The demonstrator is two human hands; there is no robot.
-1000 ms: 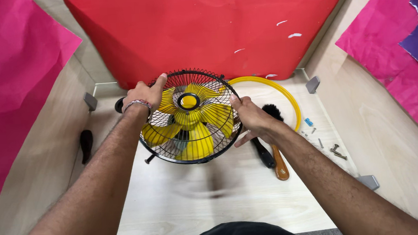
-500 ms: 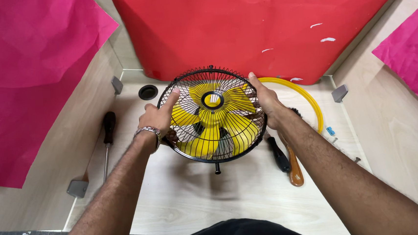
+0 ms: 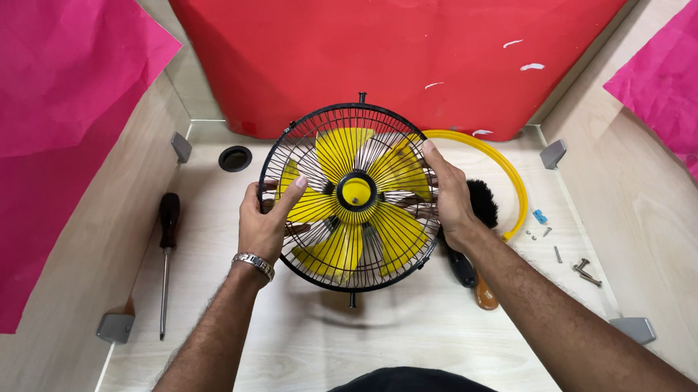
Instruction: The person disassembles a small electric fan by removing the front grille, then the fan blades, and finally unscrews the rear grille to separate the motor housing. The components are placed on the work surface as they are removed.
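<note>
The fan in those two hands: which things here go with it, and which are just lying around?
In hand:
- fan, black wire cage with yellow blades
- left hand and right hand, gripping the cage's sides

Lying about, untouched:
- yellow ring
- black brush
- screwdriver
- loose screws
- small black round cap

Round black wire-cage fan (image 3: 351, 196), yellow blades, held face-up above wooden table.

fan (image 3: 349, 196) gripped at both rims by left hand (image 3: 265, 222), right hand (image 3: 451, 197) | screwdriver (image 3: 166, 250) laid left on counter (image 3: 310, 338)
</note>
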